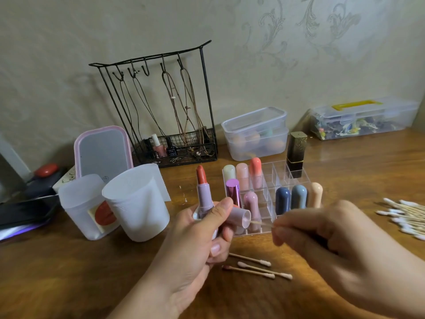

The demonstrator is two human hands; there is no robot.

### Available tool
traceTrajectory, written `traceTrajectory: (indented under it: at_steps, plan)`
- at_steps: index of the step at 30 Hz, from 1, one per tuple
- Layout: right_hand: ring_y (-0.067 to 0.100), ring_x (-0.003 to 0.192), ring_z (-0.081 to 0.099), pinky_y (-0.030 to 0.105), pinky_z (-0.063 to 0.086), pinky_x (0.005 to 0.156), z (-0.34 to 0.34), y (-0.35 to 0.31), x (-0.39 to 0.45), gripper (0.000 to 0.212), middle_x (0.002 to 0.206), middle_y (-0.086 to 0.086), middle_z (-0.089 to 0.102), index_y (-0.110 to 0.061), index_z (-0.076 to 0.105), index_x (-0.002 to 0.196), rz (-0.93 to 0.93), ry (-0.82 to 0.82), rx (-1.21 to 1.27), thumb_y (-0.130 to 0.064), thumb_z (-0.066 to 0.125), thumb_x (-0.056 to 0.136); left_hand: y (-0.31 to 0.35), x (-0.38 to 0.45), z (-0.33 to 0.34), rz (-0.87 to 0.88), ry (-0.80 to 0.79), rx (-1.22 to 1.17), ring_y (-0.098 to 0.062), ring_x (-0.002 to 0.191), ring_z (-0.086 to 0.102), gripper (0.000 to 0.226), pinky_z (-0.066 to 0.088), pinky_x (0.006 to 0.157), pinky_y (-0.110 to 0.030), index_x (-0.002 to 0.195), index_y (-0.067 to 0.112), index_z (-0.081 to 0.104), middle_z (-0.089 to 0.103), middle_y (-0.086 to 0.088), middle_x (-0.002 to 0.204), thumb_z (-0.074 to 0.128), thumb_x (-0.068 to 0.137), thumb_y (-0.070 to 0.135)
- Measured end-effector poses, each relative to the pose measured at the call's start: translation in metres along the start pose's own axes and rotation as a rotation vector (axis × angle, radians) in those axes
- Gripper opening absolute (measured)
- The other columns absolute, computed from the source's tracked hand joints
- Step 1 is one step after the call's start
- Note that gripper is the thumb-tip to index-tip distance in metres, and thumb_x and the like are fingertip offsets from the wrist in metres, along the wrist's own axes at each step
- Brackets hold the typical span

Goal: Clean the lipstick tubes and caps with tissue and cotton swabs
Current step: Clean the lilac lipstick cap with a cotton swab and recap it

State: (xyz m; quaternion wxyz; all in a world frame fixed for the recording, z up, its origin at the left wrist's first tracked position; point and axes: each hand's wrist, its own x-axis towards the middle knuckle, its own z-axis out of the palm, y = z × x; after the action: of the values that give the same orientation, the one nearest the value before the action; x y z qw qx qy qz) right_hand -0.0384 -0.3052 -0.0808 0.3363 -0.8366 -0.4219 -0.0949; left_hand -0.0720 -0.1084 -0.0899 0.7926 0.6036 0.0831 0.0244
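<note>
Lipstick tube (203, 199) and cap (240, 218) gripped by left hand (202, 238); right hand (322, 231) fingers (279, 229) pinching cotton swab (261, 224) into cap; exposed bullet risks smearing if tilted.

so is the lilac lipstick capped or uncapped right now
Uncapped: the red bullet stands exposed, and the left hand holds the cap beside the tube.

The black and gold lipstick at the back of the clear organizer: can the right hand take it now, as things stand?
Probably not at once. The right hand is pinching a cotton swab whose tip is in the cap. Above the black and gold lipstick nothing stands in the way, so once the swab is put down it looks reachable.
</note>
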Motion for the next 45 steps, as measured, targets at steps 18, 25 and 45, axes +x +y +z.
traceTrajectory:
  at_steps: [18, 25, 45]
  plan:
    - [0.0, 0.043, 0.033, 0.005, 0.026, 0.045, 0.003, -0.003, -0.004, 0.025, 0.052, -0.01, 0.043, -0.022, 0.065, 0.075, 0.01, 0.336, 0.126, -0.037, 0.051, 0.09, 0.008, 0.009, -0.016, -0.11, -0.298, -0.527, -0.006, 0.038, 0.035, 0.029, 0.03, 0.036, -0.018, 0.072, 0.009, 0.063, 0.046, -0.003, 0.055, 0.053, 0.093, 0.026]
    - [-0.007, 0.052, 0.049, -0.002, 0.032, 0.057, 0.014, -0.005, -0.007, 0.012, 0.065, -0.018, 0.057, -0.03, 0.069, 0.076, -0.059, 0.389, 0.039, -0.034, 0.062, 0.085, 0.006, 0.009, -0.014, -0.11, -0.384, -0.561, -0.006, 0.042, 0.037, 0.025, 0.029, 0.04, -0.018, 0.076, 0.008, 0.065, 0.049, -0.001, 0.059, 0.064, 0.088, 0.03]
    - [0.005, 0.043, 0.034, 0.008, 0.029, 0.05, 0.013, -0.011, -0.01, 0.029, 0.051, -0.012, 0.036, -0.022, 0.045, 0.059, -0.02, 0.288, -0.03, -0.035, 0.057, 0.082, -0.008, -0.001, 0.009, -0.176, -0.1, -0.383, -0.007, 0.034, 0.027, 0.026, 0.02, 0.036, -0.017, 0.058, 0.01, 0.063, 0.042, -0.005, 0.054, 0.066, 0.072, 0.032]
